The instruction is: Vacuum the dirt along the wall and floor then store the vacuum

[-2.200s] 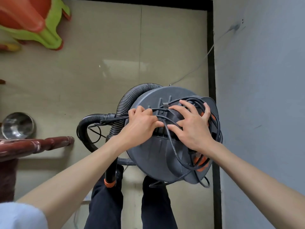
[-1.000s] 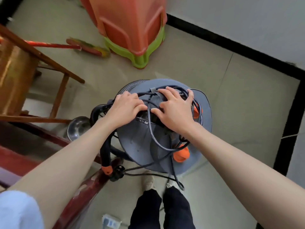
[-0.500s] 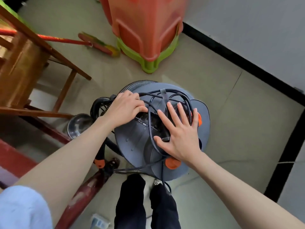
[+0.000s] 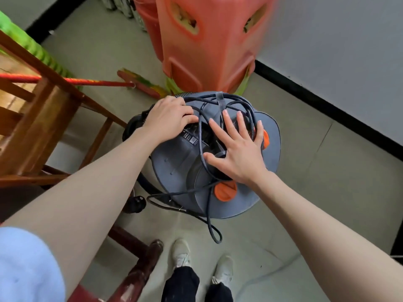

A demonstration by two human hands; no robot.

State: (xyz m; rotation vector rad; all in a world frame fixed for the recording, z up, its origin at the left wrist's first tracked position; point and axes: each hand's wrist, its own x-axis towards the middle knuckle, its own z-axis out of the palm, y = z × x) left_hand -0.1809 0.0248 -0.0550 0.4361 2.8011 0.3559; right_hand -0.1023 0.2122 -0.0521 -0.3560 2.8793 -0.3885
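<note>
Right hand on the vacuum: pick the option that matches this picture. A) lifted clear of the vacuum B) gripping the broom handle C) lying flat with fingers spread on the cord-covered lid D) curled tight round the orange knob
C: the right hand lies with straight, spread fingers on the black cord over the vacuum lid; the orange knob sits untouched beside the wrist.

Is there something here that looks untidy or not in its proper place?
Yes. The power cord lies in loose, tangled loops over the top of the vacuum, and one loop hangs past its near rim toward the floor. The right hand lies flat on it; the left hand grips the top.
</note>
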